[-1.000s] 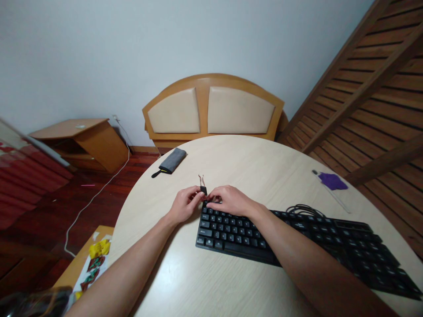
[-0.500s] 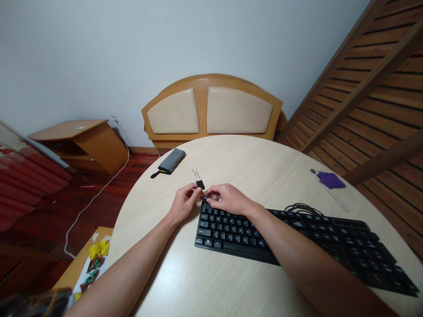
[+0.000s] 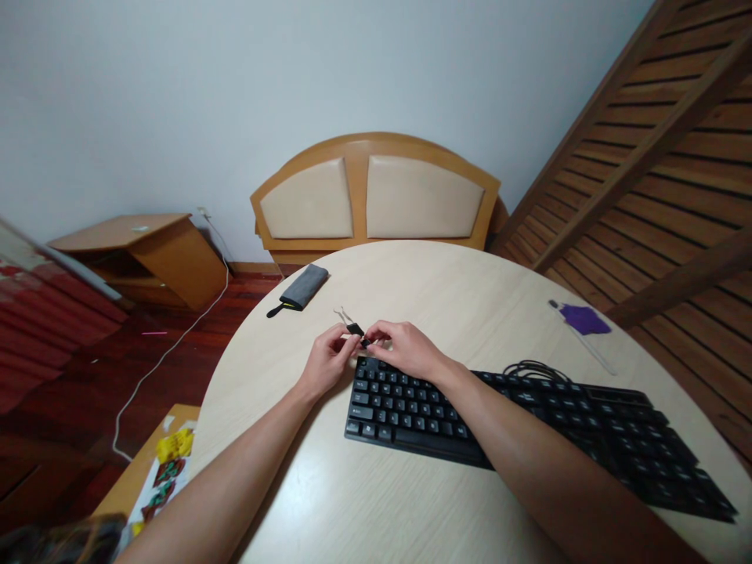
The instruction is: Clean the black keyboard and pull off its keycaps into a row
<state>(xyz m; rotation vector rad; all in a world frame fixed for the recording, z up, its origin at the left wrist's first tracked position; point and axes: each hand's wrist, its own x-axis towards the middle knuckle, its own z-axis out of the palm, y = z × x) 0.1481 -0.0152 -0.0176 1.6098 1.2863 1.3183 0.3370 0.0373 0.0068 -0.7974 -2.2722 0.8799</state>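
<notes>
My left hand (image 3: pixel 330 356) pinches a keycap puller (image 3: pixel 354 329) between thumb and fingers. The tool has a black middle, and its thin wire prongs stick out up and to the left. A small dark piece, which looks like a keycap (image 3: pixel 365 342), sits at its lower end, between both hands. The closed fingertips of my right hand (image 3: pixel 405 346) are on this piece and partly cover it. Just below lies a black keyboard (image 3: pixel 405 403), its top left corner under my fingertips. My right forearm crosses over its middle and hides many keys.
On the round pale table (image 3: pixel 317 486) lie a grey pouch (image 3: pixel 305 287) with a black strap at the far left, and a purple cloth (image 3: pixel 584 319) beside a thin white brush (image 3: pixel 591 348) at the right. The coiled keyboard cable (image 3: pixel 534 370) rests behind the keyboard.
The small dark piece has come up off the keyboard's corner, and both hands have risen slightly. The puller now tilts further to the left.
</notes>
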